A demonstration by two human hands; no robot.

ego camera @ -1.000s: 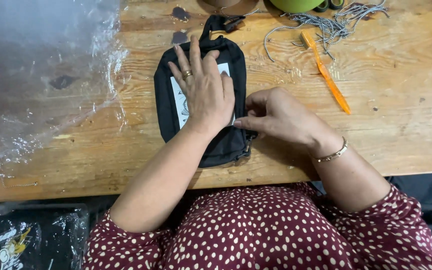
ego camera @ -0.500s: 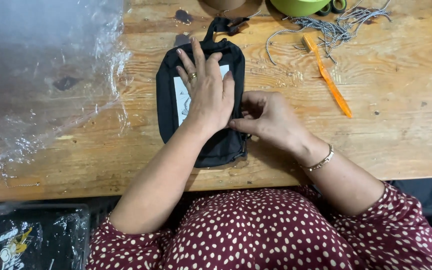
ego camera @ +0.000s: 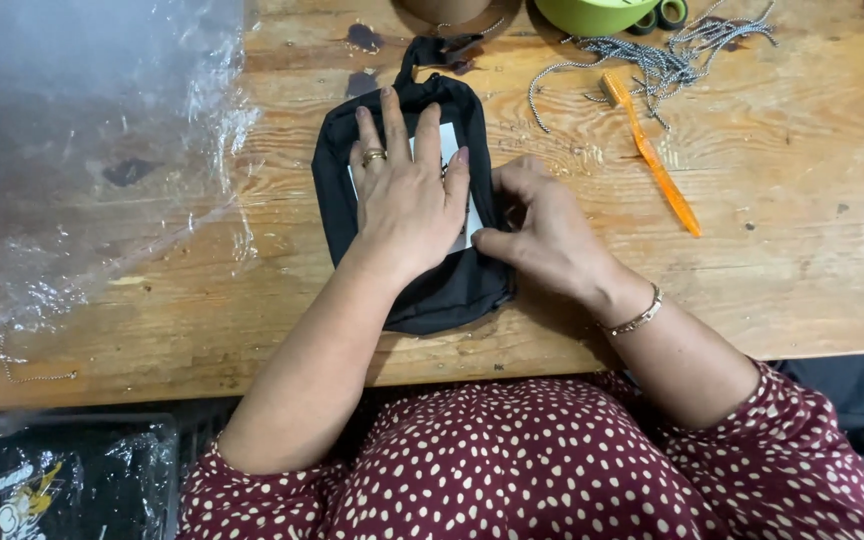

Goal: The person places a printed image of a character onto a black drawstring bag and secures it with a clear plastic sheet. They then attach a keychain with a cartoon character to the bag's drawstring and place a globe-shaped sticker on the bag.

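A small black fabric pouch [ego camera: 442, 290] with a white patch on its front lies flat on a wooden table [ego camera: 772, 260]. My left hand [ego camera: 407, 195] presses down flat on top of the pouch, fingers spread, a ring on one finger. My right hand [ego camera: 542, 235] rests against the pouch's right edge, thumb and fingers pinching the side of the fabric. A bracelet circles my right wrist.
Crumpled clear plastic sheeting [ego camera: 82, 150] covers the table's left part. An orange plastic tool [ego camera: 652, 165] and a tangle of thin metal ball chains [ego camera: 662, 55] lie at the back right, near a green bowl [ego camera: 592, 12]. A bagged black item [ego camera: 52, 480] lies below the table's front edge.
My right hand has slid forward along the pouch's right edge. My left hand stays pressed on top of the pouch.
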